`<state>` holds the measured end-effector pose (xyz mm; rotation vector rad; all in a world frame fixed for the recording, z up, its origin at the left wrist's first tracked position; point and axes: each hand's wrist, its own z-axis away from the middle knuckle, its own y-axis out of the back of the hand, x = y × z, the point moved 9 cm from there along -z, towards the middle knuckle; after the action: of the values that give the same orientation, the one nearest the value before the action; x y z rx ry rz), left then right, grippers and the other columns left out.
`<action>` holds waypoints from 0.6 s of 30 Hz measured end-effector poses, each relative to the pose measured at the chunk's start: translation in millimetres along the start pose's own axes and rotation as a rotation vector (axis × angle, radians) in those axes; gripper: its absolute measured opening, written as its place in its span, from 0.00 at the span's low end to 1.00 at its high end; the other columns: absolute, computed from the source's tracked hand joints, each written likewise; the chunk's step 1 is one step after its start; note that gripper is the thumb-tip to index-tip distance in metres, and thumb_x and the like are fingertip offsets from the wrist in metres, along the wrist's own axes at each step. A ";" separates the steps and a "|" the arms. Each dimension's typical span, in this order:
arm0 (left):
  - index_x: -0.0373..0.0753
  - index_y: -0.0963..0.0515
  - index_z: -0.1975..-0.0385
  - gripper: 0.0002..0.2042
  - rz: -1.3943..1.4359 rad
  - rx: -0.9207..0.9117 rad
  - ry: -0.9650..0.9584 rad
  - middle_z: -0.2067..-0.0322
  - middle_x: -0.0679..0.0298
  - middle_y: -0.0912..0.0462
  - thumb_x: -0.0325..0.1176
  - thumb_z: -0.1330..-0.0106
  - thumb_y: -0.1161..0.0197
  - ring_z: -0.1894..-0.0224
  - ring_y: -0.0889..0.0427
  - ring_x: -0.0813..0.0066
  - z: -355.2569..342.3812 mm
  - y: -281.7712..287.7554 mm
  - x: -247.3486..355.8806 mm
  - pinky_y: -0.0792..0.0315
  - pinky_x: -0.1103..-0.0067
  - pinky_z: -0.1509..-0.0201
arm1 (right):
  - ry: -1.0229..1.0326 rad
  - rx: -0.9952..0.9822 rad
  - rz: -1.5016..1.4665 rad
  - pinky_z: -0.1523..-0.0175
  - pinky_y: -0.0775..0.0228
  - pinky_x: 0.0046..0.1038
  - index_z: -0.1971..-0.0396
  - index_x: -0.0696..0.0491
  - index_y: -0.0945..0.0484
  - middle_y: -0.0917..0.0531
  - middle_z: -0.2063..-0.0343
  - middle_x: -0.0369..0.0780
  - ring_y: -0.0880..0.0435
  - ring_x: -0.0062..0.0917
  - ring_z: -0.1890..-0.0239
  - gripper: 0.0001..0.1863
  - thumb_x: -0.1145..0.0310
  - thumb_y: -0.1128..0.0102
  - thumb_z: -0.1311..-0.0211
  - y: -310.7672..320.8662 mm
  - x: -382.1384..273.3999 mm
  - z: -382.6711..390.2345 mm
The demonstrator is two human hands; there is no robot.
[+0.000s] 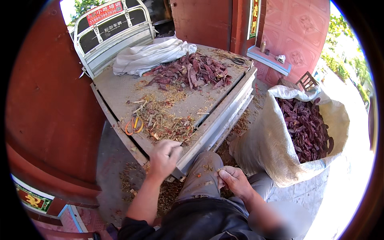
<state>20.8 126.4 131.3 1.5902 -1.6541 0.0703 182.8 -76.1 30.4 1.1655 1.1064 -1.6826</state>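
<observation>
My left hand (164,158) is held over the near corner of the truck bed (180,105), fingers curled; whether anything is inside them is hidden. In front of it lie dry stems and seed scraps (168,125) and a pair of orange-handled scissors (134,125). My right hand (233,180) is above my lap, thumb and fingers pinched together at a tiny bit too small to name. Farther back on the bed is a heap of dried red chili peppers (196,72). To my right stands a large white woven sack (264,140), open at the top, with dark dried peppers (306,128) inside.
A crumpled white sack (150,56) lies behind the heap, and black-handled scissors (237,61) rest at the bed's far right. The bed's raised metal side edge (224,116) runs between me and the peppers. Scraps litter the ground and my trousers (203,170).
</observation>
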 end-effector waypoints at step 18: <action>0.34 0.23 0.53 0.13 -0.493 0.219 0.458 0.61 0.49 0.14 0.39 0.21 0.45 0.59 0.13 0.50 -30.5 119.0 -239.0 0.21 0.63 0.54 | -0.161 -0.011 -0.063 0.64 0.27 0.19 0.55 0.56 0.17 0.17 0.71 0.32 0.17 0.16 0.71 0.16 0.58 0.44 0.19 -9.5 42.0 -32.1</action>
<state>-97.6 360.1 71.5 1.9321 -0.9037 0.3412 171.5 -48.1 -14.0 0.9787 1.0597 -1.7831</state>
